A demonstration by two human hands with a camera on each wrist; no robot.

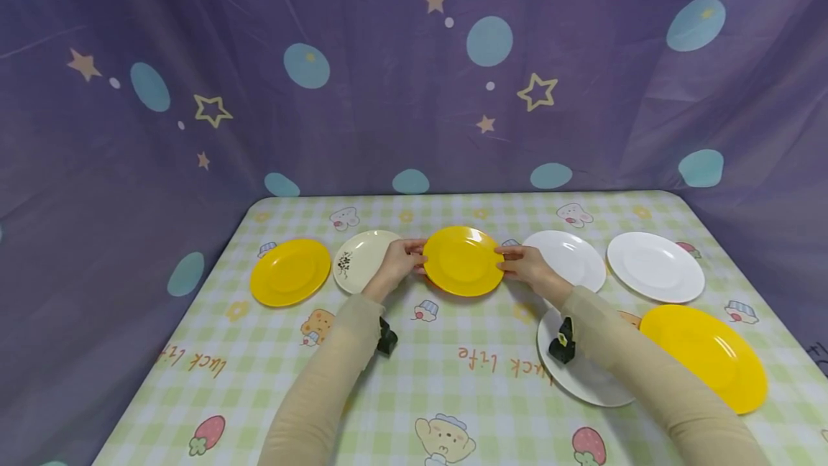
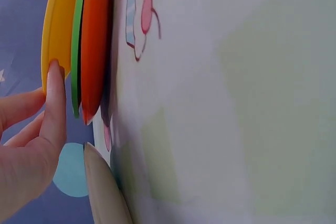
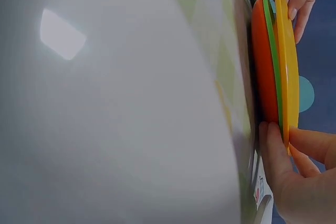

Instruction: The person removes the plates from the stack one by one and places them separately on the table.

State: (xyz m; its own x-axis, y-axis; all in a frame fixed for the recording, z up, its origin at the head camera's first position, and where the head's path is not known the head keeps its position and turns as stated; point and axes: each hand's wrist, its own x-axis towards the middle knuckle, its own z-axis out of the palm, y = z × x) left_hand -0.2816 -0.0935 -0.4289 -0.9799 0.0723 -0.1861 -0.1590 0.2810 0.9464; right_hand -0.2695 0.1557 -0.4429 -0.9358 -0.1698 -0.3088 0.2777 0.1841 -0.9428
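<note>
Between both hands, at the middle of the table in the head view, is a yellow plate [image 1: 463,262]. The left hand [image 1: 396,265] pinches its left rim with thumb and fingers, and the right hand [image 1: 527,268] holds the right rim. Under it, in the left wrist view, lie a green plate [image 2: 76,51] and an orange plate [image 2: 95,51]; the head view hides both. The yellow plate [image 3: 289,66] is tilted slightly off the green one in the right wrist view. There, some right-hand fingers reach down beside the orange plate's edge.
To the left are a cream plate [image 1: 359,265] with a dark floral print and another yellow plate [image 1: 291,272]. White plates [image 1: 572,257] [image 1: 655,267] stand at the right. Nearer, a white plate [image 1: 591,383] and a large yellow plate [image 1: 718,358] lie partly beneath the right forearm.
</note>
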